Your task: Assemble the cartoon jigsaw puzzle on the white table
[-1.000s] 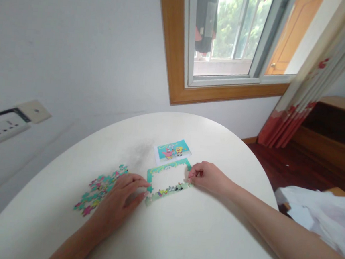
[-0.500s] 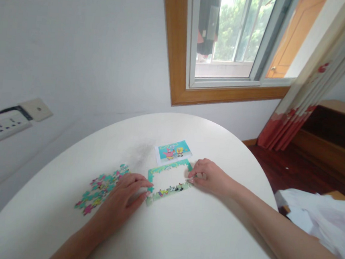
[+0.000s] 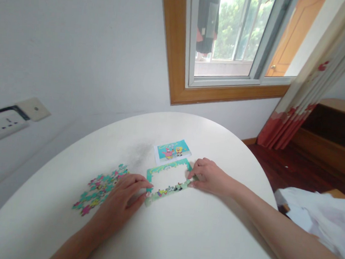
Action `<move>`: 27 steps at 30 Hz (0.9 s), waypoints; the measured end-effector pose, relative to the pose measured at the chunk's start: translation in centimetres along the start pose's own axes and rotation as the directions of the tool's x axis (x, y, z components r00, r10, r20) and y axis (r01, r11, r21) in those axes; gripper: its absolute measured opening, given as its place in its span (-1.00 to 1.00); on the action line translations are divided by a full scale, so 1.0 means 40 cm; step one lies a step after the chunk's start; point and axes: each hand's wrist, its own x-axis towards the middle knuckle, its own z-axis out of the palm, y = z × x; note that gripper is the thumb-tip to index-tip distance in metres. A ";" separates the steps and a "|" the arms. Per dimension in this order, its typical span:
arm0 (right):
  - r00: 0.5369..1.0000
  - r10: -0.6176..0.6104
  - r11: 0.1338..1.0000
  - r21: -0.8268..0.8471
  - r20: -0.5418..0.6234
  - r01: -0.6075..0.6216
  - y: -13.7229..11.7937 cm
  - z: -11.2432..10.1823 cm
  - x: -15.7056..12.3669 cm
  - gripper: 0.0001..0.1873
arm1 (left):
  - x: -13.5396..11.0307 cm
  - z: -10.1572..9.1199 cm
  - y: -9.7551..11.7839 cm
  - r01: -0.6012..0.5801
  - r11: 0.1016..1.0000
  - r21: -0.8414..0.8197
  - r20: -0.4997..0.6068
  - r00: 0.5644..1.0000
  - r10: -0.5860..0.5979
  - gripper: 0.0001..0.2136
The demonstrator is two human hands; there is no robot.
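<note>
And here's the jigsaw border [image 3: 168, 192], lying on the white round table [image 3: 199, 232] just below the SpongeBob picture card [image 3: 173, 149]! The outer ring looks largely assembled, though fingers hide parts of both sides; the inner pieces aren't in. Plenty left: a heap of loose pieces [image 3: 96, 190] sits to the left. Left hand [image 3: 126, 192] at the left edge, thumb and forefinger slightly apart; right hand [image 3: 207, 177] at the right, fingers curled. Whether either pinches a piece, I can't tell.

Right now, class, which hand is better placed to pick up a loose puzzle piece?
Probably the left hand, beside the loose pieces; the right hand is at the right edge of the puzzle border.
</note>
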 end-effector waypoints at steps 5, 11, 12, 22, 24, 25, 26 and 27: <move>0.999 -0.019 1.000 0.006 -0.030 0.019 0.003 0.003 -0.003 -0.75 | -0.001 0.006 -0.003 -0.003 1.000 -0.011 0.002 1.000 0.003 -0.82; 0.998 -0.049 0.999 0.019 -0.047 0.050 0.005 0.004 -0.003 -0.82 | -0.005 0.007 -0.005 -0.008 1.000 0.003 -0.008 1.000 0.008 -0.81; 0.997 -0.048 0.998 0.031 -0.060 0.050 0.007 0.000 -0.003 -0.82 | -0.004 0.005 0.000 -0.016 1.000 0.009 -0.013 1.000 0.016 -0.81; 0.999 -0.033 0.983 0.182 0.020 0.029 0.047 -0.044 -0.019 -0.79 | 0.111 0.043 0.172 0.074 0.996 -0.039 0.077 0.994 -0.071 -0.78; 0.999 -0.020 0.979 0.203 0.037 0.012 0.048 -0.037 -0.021 -0.78 | 0.144 0.061 0.201 0.142 0.989 -0.039 0.085 0.987 -0.138 -0.80; 0.999 -0.017 0.978 0.208 0.036 0.009 0.049 -0.035 -0.021 -0.77 | 0.156 0.069 0.211 0.174 0.984 -0.038 0.079 0.982 -0.170 -0.81; 0.999 -0.007 0.977 0.211 0.033 0.000 0.050 -0.034 -0.021 -0.77 | 0.166 0.077 0.219 0.195 0.980 -0.039 0.085 0.978 -0.191 -0.80; 0.999 0.005 0.977 0.215 0.034 -0.012 0.051 -0.034 -0.021 -0.78 | 0.174 0.083 0.225 0.213 0.977 -0.032 0.096 0.973 -0.209 -0.80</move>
